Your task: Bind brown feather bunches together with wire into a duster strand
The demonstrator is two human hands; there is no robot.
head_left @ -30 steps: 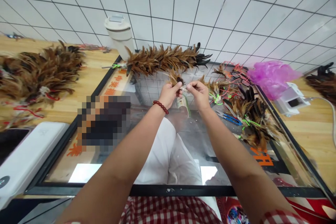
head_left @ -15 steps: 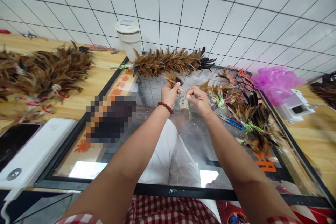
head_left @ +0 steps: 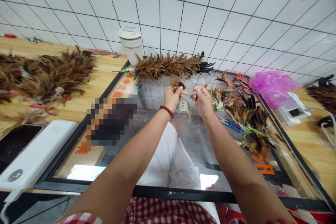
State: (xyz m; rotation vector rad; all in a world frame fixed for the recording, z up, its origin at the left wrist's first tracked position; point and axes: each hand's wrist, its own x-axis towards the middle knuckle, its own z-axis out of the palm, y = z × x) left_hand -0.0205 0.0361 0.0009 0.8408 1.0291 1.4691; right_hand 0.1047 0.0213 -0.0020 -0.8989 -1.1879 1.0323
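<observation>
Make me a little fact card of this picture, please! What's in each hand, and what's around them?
Left hand: pinching a small brown feather bunch
Left wrist: red-brown bead bracelet
Right hand: pinching a pale stringy strand that stretches between the hands; thread or stems, can't tell
Under the hands: glass panel with a black frame
Beyond the hands: long feather piece, lying sideways
Far left corner of the panel: pale lidded cup, upright
Right side: blue-handled snips, beside more feathers

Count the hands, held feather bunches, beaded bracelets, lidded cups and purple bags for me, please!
Left hand and right hand: 2
Held feather bunch: 1
Beaded bracelet: 1
Lidded cup: 1
Purple bag: 1
Total: 6
</observation>
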